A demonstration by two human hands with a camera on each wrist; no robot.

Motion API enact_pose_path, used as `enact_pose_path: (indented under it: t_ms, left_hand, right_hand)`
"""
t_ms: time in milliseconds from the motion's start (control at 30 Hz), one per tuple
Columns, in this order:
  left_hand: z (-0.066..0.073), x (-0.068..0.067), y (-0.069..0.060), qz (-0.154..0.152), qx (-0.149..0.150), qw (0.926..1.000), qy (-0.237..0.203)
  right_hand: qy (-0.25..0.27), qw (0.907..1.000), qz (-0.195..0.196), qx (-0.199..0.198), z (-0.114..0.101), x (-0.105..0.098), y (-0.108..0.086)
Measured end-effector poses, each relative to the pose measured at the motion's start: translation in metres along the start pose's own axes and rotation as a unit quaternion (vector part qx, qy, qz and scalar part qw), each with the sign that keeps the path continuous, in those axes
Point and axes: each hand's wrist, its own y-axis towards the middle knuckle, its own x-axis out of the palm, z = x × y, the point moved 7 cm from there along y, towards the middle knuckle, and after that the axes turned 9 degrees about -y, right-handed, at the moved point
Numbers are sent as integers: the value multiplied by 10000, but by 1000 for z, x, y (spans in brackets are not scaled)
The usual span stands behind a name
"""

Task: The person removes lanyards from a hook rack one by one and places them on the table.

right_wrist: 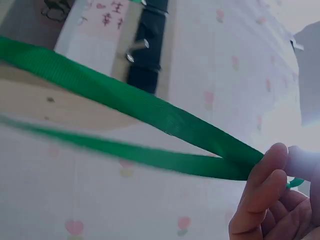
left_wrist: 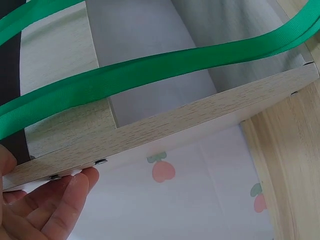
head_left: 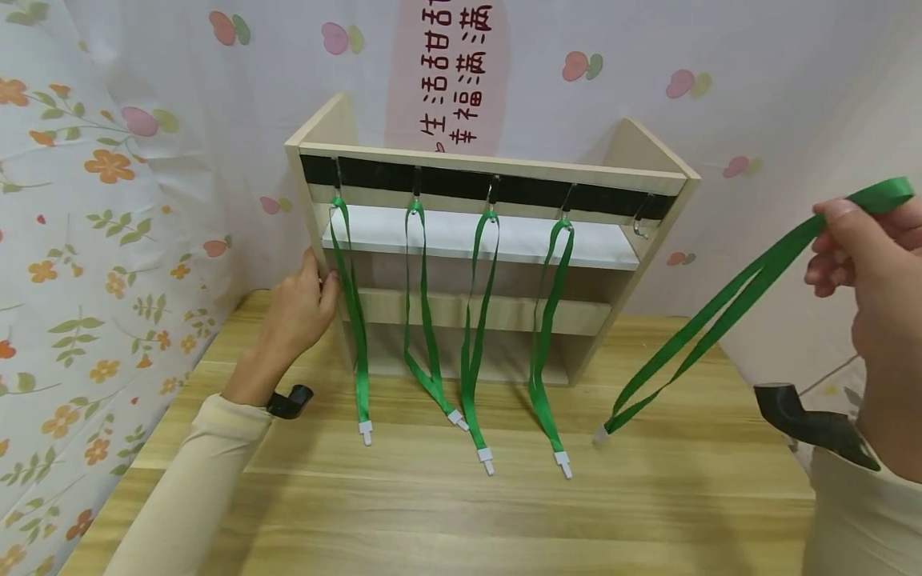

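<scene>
my right hand (head_left: 867, 248) pinches a green strap (right_wrist: 145, 106) near its looped top, thumb against curled fingers, out to the right of the rack (head_left: 519, 316). the strap is flat ribbon with a fine ribbed weave, slanting down in two narrow strands to a blurred whitish clip (head_left: 601, 436); whether that touches the table (head_left: 432, 528), i cannot tell. my left hand (head_left: 298, 304) grips the rack's side board, thumb in front, fingers bent round behind. the rack is pale, straight-edged and wood-grained, with a smooth white shelf (head_left: 450, 236) and a black strip (head_left: 454, 182) carrying five curved metal hooks. four more green straps (head_left: 363, 392) hang from the hooks left of the rightmost one (head_left: 641, 228), each ending in a small white clip. the tabletop shows yellowish grain; behind, a pale cloth (head_left: 533, 80) is printed with fruit.
</scene>
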Motion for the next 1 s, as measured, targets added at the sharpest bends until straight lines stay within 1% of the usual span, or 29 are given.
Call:
enact_pose_path:
  t_ms: [33,67,100,133,200,267,367,400,467,533,567,633,867,1000]
  left_hand:
    - [0,-1,0,15,-6,10000,-2]
    - [0,-1,0,28,-10,10000,-9]
    - [-1,-2,-1,46,-3,10000,2]
    - [-1,-2,-1,54,5,10000,5]
    - [-2,-2,-1,57,6,10000,-3]
    - [-2,-2,-1,52,16,10000,-23]
    - [-2,-1,-1,50,50,10000,-55]
    - [-2,-1,0,55,68,9999,-67]
    - [-1,0,0,65,114,9999,-70]
    - [0,1,0,60,153,9998,-62]
    - [0,1,0,54,163,9998,-64]
    - [0,1,0,39,170,9998,-85]
    - [-1,0,0,-20,18,9999,-128]
    - [-2,1,0,-59,35,9999,-132]
  right_hand:
    - [-316,9993,202,-44,0,-7,3]
    - [-760,9964,365,-72,1,-14,7]
    - [-1188,9917,490,-106,3,-21,10]
    - [-1631,9847,608,-104,4,-26,14]
    - [-2330,9692,787,91,9,-36,23]
    - [-2767,9563,862,386,14,-43,32]
    - [-3188,9402,813,888,23,-49,43]
    - [-3306,9353,765,1004,25,-50,46]
    - [-3457,9287,679,1159,28,-52,48]
    - [-3418,9303,587,1194,30,-51,49]
    - [-3342,9330,532,1228,32,-51,48]
    - [-3182,9396,460,1175,34,-50,46]
    - [-2521,9593,26,1272,44,-45,35]
    - [-2368,9638,-217,1204,50,-49,27]
